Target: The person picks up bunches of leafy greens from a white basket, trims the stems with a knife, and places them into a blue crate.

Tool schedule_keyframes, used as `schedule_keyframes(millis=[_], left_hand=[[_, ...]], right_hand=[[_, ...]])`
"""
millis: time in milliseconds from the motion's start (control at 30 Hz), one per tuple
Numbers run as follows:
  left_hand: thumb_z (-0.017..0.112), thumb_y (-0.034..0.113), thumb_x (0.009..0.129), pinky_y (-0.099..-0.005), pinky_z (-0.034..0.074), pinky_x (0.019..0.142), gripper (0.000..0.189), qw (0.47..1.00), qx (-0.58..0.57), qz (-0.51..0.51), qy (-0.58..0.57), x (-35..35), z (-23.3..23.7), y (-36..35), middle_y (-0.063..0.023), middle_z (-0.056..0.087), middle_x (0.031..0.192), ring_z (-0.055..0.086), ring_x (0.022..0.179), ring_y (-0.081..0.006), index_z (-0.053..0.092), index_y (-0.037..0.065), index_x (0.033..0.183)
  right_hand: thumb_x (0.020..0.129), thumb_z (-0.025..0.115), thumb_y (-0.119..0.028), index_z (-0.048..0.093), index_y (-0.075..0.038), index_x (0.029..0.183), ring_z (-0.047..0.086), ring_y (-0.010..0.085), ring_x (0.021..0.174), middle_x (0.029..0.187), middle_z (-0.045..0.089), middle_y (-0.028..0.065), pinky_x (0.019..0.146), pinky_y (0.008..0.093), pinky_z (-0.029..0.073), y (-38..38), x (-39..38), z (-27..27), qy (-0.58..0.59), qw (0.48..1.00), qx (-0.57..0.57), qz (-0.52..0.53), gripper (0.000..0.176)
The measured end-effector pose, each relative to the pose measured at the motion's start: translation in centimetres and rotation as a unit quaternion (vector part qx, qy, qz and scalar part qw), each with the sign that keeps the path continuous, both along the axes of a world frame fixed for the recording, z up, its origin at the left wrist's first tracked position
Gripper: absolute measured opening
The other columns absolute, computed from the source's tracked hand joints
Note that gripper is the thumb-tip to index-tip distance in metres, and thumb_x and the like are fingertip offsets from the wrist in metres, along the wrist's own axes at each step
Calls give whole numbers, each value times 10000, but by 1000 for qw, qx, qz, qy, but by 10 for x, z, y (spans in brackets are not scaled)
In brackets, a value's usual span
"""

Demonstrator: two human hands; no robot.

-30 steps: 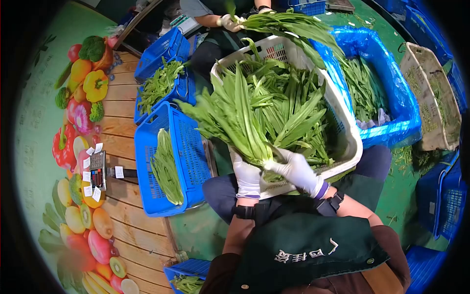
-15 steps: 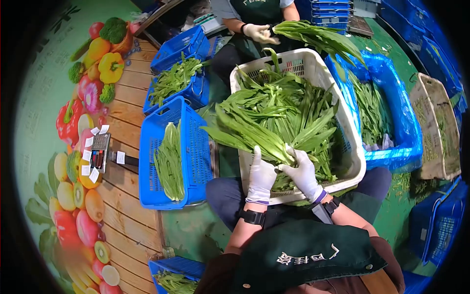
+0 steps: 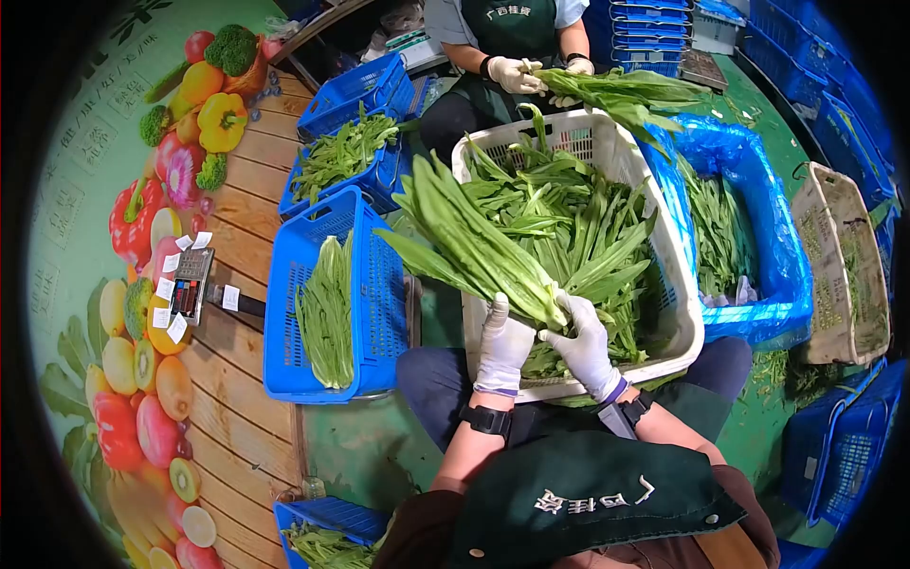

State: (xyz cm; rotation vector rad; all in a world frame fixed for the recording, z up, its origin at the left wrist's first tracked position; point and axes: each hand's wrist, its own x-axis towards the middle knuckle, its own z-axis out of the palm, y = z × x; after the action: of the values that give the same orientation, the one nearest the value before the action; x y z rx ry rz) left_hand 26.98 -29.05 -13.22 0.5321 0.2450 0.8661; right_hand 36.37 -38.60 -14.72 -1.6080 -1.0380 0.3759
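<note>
On the left, a blue basket (image 3: 381, 313) is holding a leafy bundle (image 3: 327, 318); farther right, the bunch of greens (image 3: 483, 245) is slanting over the white crate (image 3: 682, 308), its long axis running forward and leftward from the hands; the left hand (image 3: 504, 349) is resting beside the stalks, fingers hidden, so its grip I cannot tell; the right hand (image 3: 584, 345), being nearer the stalk ends, is clamping them.
</note>
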Motion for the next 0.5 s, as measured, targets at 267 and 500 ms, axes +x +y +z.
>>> schedule_keyframes(millis=[267, 500], left_hand=[[650, 192, 861, -510, 278, 1099, 649, 998, -57, 10, -33, 4, -11, 21, -185, 393, 1395, 369, 1284, -380, 324, 34, 1399], [627, 91, 834, -504, 206, 1131, 690, 993, -50, 40, -101, 22, 3, 11, -131, 366, 1446, 320, 1334, -326, 295, 81, 1438]], right_hand=[[862, 613, -49, 498, -14, 1288, 590, 252, 1036, 1156, 584, 165, 891, 330, 469, -2, 9, 1, 266, 964, -2, 5, 443], [934, 529, -128, 593, 23, 1114, 631, 218, 708, 837, 668, 142, 665, 331, 493, 15, -11, -15, 76, 997, 23, -10, 244]])
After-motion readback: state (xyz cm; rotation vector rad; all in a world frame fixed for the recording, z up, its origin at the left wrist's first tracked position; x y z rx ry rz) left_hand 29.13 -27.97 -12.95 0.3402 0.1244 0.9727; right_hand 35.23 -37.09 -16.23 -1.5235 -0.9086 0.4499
